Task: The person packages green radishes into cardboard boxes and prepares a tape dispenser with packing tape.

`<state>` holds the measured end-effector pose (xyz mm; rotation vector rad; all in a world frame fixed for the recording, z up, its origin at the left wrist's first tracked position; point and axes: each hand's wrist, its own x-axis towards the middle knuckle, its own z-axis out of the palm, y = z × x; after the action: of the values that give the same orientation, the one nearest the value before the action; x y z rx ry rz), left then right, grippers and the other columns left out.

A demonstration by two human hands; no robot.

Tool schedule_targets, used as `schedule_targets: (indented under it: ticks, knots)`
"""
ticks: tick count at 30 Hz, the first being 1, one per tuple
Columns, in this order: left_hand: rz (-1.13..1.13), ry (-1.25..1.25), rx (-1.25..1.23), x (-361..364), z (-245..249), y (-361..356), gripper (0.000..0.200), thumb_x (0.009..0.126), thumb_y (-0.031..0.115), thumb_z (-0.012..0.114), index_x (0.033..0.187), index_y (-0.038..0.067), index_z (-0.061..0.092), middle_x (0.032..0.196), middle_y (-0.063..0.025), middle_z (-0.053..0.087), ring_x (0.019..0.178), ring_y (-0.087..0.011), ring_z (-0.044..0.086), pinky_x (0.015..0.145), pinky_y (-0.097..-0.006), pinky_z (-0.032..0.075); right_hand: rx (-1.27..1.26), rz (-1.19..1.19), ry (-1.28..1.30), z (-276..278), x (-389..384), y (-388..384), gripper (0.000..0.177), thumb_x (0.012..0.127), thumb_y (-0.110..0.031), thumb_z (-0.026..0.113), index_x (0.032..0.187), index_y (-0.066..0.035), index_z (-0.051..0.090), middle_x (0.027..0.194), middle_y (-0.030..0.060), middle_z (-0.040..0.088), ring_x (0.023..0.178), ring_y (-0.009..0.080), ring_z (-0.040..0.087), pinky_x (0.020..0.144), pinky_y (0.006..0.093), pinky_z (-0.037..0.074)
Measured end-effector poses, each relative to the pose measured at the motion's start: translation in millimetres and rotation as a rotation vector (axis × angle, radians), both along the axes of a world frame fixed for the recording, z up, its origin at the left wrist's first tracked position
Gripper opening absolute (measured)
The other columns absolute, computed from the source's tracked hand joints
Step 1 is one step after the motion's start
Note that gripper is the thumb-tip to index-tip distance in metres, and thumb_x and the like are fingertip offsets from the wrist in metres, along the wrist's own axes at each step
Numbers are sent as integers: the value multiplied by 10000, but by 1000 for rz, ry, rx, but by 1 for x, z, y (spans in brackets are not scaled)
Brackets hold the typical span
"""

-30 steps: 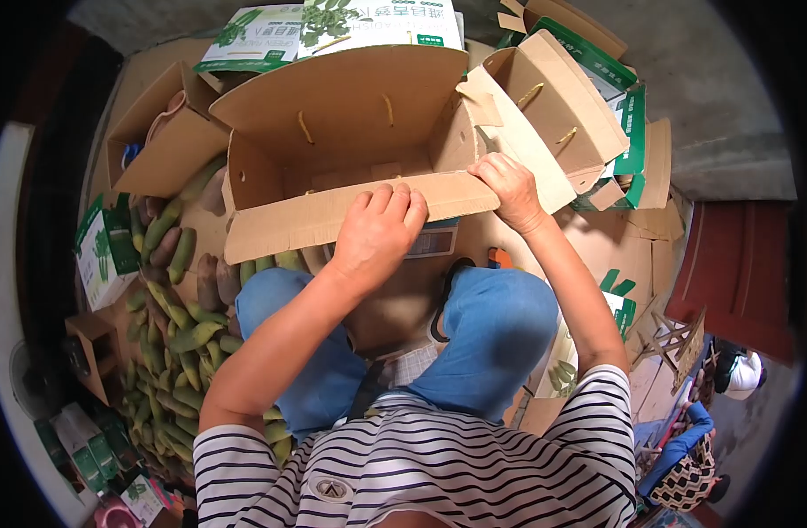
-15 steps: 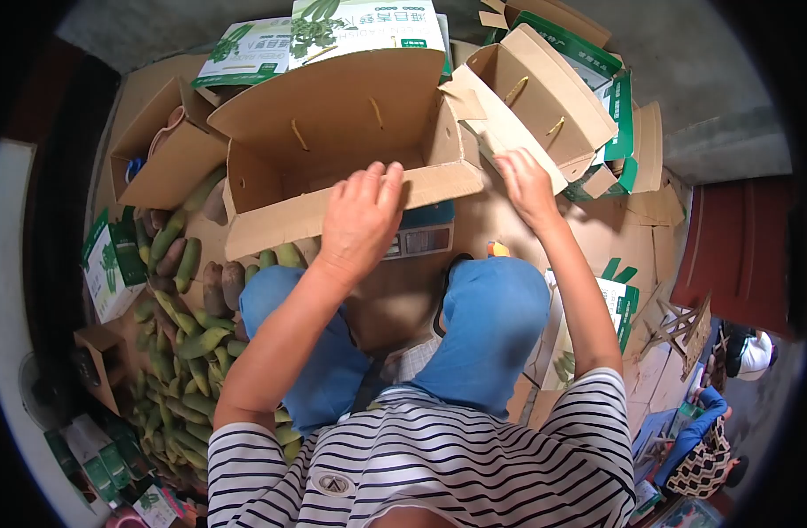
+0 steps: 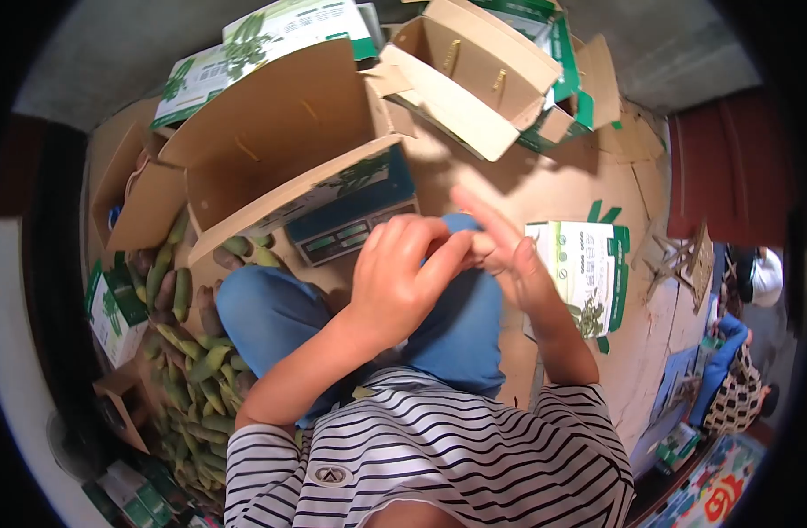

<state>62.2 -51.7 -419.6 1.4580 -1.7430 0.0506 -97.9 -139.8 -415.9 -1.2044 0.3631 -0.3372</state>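
My left hand (image 3: 399, 277) is closed above my knees, its thumb and fingers pinched together at the fingers of my right hand; anything tiny between them is hidden. My right hand (image 3: 512, 255) has its index finger stretched out and its thumb apart. Left of both hands, an open cardboard box (image 3: 285, 189) rests on a blue scale (image 3: 340, 242) with a display panel. Neither hand touches the box. Its raised flap has yellow cord handles. Green radishes (image 3: 201, 374) are heaped at the left beside my leg.
Two more open boxes (image 3: 483, 66) stand at the upper right, and another (image 3: 139, 198) at the left. Printed white-green cartons (image 3: 298, 35) lie behind. A flat carton (image 3: 584, 273) and a wooden stool (image 3: 681, 264) are at the right. Another person (image 3: 729, 365) sits farther right.
Both hands have left the open box and come together over my knees. The view has turned, so the boxes appear farther left, and more of the scale and the flat carton shows.
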Motion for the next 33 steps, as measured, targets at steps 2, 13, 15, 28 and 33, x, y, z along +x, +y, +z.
schedule_targets:
  ticks: [2, 13, 15, 28, 33]
  knots:
    - [14, -135, -80, -7, -2, 7, 393, 606, 142, 709, 989, 73, 655, 885, -44, 581, 776, -228, 577, 635, -337, 455, 44, 9, -26, 1, -6, 12, 967, 924, -700, 213, 1480, 72, 40, 1203, 193, 573, 1102, 247, 566, 989, 360, 389]
    - [-69, -63, -50, -14, -3, 18, 246, 728, 114, 703, 941, 54, 597, 859, -63, 579, 737, -219, 566, 622, -336, 455, 233, -130, -35, -10, -23, 32, 571, 1013, -391, 379, 1427, -3, 319, 1273, 158, 524, 1116, 183, 548, 931, 321, 448]
    - [-1, 100, -39, -18, -3, 19, 269, 702, 35, 718, 942, 48, 596, 829, -68, 585, 704, -227, 560, 586, -334, 449, 154, -177, -24, -13, -25, 34, 445, 1002, -286, 475, 1341, -2, 424, 1164, 117, 576, 1019, 142, 586, 868, 279, 482]
    - [-164, 359, 45, -50, -10, 20, 371, 687, -89, 690, 1043, -7, 624, 853, -105, 627, 710, -243, 602, 612, -313, 481, 158, -329, 23, -15, -47, 44, 104, 937, -69, 579, 999, -23, 508, 953, 44, 561, 830, 97, 574, 727, 234, 496]
    - [-178, 350, 18, -57, -16, 17, 332, 718, -98, 663, 1034, -11, 612, 972, -157, 644, 788, -266, 645, 671, -332, 524, 182, -460, 7, -12, -49, 47, 93, 926, -50, 590, 974, -36, 512, 909, 4, 547, 805, 65, 561, 741, 225, 491]
